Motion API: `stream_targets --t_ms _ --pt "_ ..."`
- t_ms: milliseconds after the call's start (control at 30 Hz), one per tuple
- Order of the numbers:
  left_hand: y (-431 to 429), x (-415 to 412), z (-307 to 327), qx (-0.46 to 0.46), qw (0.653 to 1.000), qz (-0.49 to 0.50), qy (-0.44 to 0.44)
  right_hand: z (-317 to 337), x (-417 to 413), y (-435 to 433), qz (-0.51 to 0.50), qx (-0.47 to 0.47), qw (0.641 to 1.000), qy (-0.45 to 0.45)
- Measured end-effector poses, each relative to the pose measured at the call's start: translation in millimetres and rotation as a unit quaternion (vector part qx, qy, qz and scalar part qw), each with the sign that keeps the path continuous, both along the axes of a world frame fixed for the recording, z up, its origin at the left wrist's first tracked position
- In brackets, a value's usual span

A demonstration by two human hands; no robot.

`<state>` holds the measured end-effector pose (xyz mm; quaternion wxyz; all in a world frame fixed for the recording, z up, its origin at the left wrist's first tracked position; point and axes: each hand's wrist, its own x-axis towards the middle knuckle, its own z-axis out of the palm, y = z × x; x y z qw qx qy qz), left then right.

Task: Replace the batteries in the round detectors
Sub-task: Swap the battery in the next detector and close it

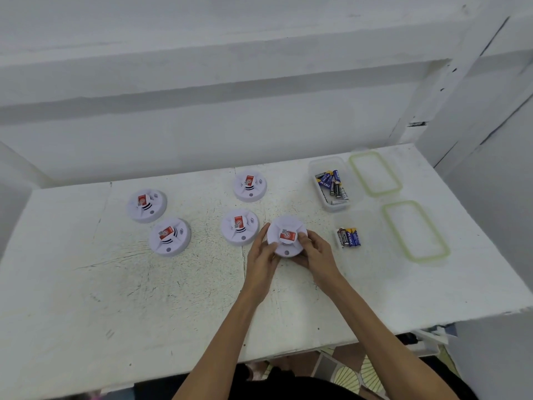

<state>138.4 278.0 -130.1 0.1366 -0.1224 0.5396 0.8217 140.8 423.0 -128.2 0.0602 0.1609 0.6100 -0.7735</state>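
Your forearms come in from the bottom edge, and both hands are on the held detector [286, 236], mid-table and a bit right of centre. Your left hand [262, 249] curls round its left rim. Your right hand [314, 252] grips the right rim, thumb up on the top face by the red label. Both grips are closed on that unit. You can't tell from this view whether it rests on the white table [144, 298] or sits just off it.

Four more units lie face up with red labels showing:
- The near detector [240, 227] is just left of your left fingertips.
- The back detector [249, 186] is behind it, toward the wall.
- The rear-left detector [147, 204] and front-left detector [170, 236] are well off to the left, close beside each other.

Right of the held unit, at the back, a clear tub [326, 166] holds the tub batteries [331, 184], a jumbled blue and black pile. Nearer you, the small battery group [349, 237] lies side by side, just right of your right hand. It may sit in a second clear tub, but the walls are too faint to say.

Further right are two clear lids with green seals, both flat on the table. The back lid [375, 173] is beside the tub. The front lid [415, 230] is beside the small group.
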Motion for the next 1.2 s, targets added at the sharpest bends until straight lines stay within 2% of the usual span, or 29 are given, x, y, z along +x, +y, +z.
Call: stream_targets --t_ms 133,400,1200 --pt "1.6 5.8 2.0 -0.056 0.998 -0.007 0.037 -0.2 -0.6 0.8 0.006 0.002 1.000 -0.002" --pt "5.7 4.9 -1.9 -0.072 0.996 0.013 0.053 3.6 -2.2 0.1 0.005 0.019 1.000 0.005" --pt "5.6 5.1 -5.3 -0.062 0.996 0.011 0.064 7.6 -1.3 -0.4 -0.003 0.019 1.000 0.001"
